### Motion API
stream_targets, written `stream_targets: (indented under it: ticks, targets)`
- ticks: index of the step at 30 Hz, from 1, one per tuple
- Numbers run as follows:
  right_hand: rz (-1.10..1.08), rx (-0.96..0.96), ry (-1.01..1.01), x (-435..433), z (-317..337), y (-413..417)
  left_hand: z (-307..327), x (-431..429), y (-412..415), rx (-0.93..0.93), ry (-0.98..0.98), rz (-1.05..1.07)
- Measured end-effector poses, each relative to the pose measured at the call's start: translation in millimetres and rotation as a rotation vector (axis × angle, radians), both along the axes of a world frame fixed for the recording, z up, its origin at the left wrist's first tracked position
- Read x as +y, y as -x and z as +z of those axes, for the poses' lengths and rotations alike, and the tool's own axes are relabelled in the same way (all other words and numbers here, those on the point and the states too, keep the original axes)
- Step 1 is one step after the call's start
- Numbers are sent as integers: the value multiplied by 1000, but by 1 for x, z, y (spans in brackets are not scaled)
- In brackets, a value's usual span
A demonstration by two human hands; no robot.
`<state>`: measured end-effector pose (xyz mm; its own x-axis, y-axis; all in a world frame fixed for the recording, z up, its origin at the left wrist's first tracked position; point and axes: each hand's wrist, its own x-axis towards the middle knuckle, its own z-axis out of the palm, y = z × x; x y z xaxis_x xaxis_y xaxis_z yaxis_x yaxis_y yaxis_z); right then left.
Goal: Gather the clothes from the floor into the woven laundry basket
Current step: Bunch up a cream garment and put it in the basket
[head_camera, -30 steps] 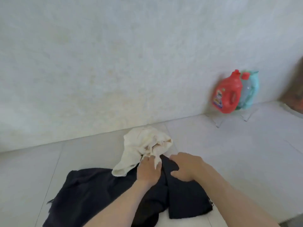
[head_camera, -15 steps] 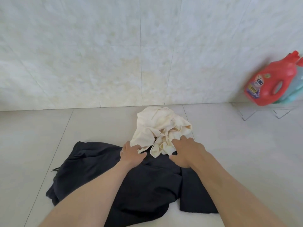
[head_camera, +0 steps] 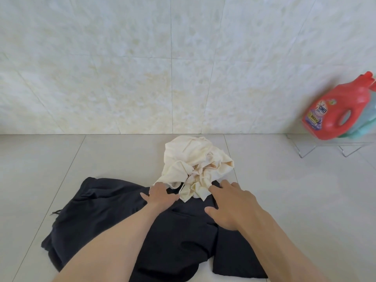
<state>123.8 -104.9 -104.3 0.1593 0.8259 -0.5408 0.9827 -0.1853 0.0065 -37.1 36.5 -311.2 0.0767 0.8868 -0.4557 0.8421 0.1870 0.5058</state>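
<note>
A crumpled cream garment [head_camera: 196, 161] lies on the pale floor tiles near the wall. In front of it a dark navy garment [head_camera: 105, 212] is spread flat. My left hand [head_camera: 160, 195] rests on the dark cloth with its fingertips at the cream garment's near left edge, fingers apart. My right hand [head_camera: 232, 206] lies flat over the dark cloth, fingers spread, its tips touching the cream garment's near right edge. Neither hand grips any cloth. No woven basket is in view.
A red detergent bottle [head_camera: 341, 110] and a teal bottle [head_camera: 368, 121] behind it stand on a clear low rack [head_camera: 317, 147] at the right against the tiled wall [head_camera: 142, 68]. Bare floor tiles [head_camera: 40, 159] stretch to the left and right of the clothes.
My hands have slid apart and forward, from the middle of the dark cloth to either side of the cream garment's near edge. The view has swung left and settled.
</note>
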Motion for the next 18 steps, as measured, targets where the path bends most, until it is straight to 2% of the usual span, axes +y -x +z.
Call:
stream_targets:
  ticks: [4, 7, 9, 11, 13, 14, 16, 18]
  targets:
    - [-46, -21, 69, -11, 7, -12, 33, 11, -33, -308, -162, 48]
    - [-121, -13, 125, -18, 13, -23, 82, 15, -62, -514, -295, 185]
    - [-211, 25, 79, -19, 22, -31, 126, 8, -77, -588, -409, 168]
    - [-350, 91, -75, -15, 32, -43, 181, -4, -92, -645, -628, 25]
    - [-527, 185, -321, -14, 46, -62, 242, -17, -110, -780, -814, -108]
    - [-611, 261, -423, -13, 51, -70, 270, -25, -116, -862, -843, -163]
    - [-719, 503, -572, -17, 60, -85, 321, -47, -125, -1019, -780, -327]
    - [-731, 729, -664, -21, 66, -87, 359, -73, -125, -1124, -688, -518]
